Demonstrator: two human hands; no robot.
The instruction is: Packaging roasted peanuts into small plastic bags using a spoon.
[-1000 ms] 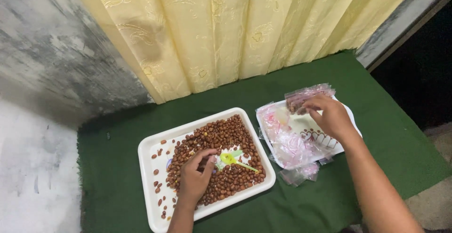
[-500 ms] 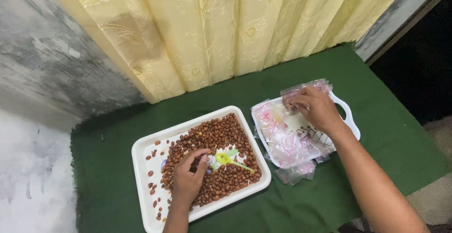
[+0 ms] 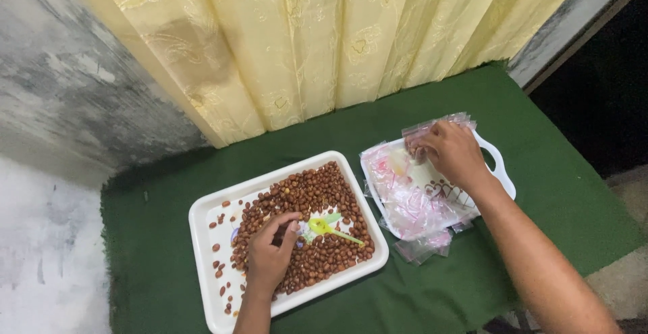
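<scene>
A white rectangular tray [image 3: 202,216] on the green cloth holds a heap of brown peanuts [image 3: 317,192]. My left hand [image 3: 268,258] rests on the peanuts with its fingers curled, right beside a small yellow-green plastic spoon [image 3: 329,228] lying on the nuts. To the right, a white tray with a handle [image 3: 501,165] carries a pile of small clear plastic bags with pink edges [image 3: 408,202]. My right hand [image 3: 451,150] lies over the far end of that pile, fingertips pinching a bag.
A green cloth [image 3: 540,199] covers the table. A pale yellow curtain [image 3: 324,43] hangs along the back edge. A grey stained wall [image 3: 61,104] is at the left, a dark opening [image 3: 601,84] at the right.
The view has drifted a little. My left hand's fingers have curled over the peanuts near the spoon. My right hand stays on the bags at the far end of the pile.
</scene>
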